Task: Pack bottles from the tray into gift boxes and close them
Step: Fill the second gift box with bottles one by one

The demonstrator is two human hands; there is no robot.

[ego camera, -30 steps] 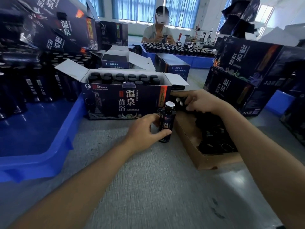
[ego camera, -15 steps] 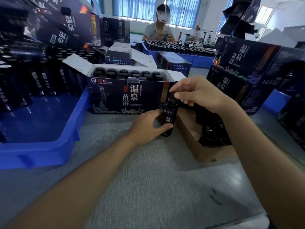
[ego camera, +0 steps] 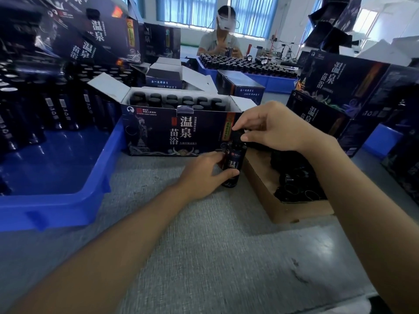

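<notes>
The left hand [ego camera: 205, 172] is curled round the lower body of a small dark bottle [ego camera: 235, 163], with the thumb across the label, and holds it upright on the grey bench [ego camera: 204, 257]; the right hand [ego camera: 274, 129] reaches in from above and pinches the black cap [ego camera: 238, 135] on top of this same bottle between thumb and forefinger; its other fingers are loosely bent.

The bottle stands just in front of the right end of an open gift box [ego camera: 176, 134], which is dark blue with large white characters on its front; the flaps stand open and rows of capped bottles [ego camera: 179, 101] fill it. Just beside the bottle, on its right, lies a low brown cardboard box [ego camera: 285, 211]; it holds loose black pieces [ego camera: 292, 177], caps as far as I can tell.

At the left a blue tray [ego camera: 74, 200] sits on the bench, touching the gift box or very near to it; many dark bottles [ego camera: 56, 107] stand in its far part. Closed gift boxes [ego camera: 335, 87] are stacked at the right; further back, a second person [ego camera: 217, 41] wearing a white headset [ego camera: 225, 22] sits behind another tray [ego camera: 278, 81] full of bottles.
</notes>
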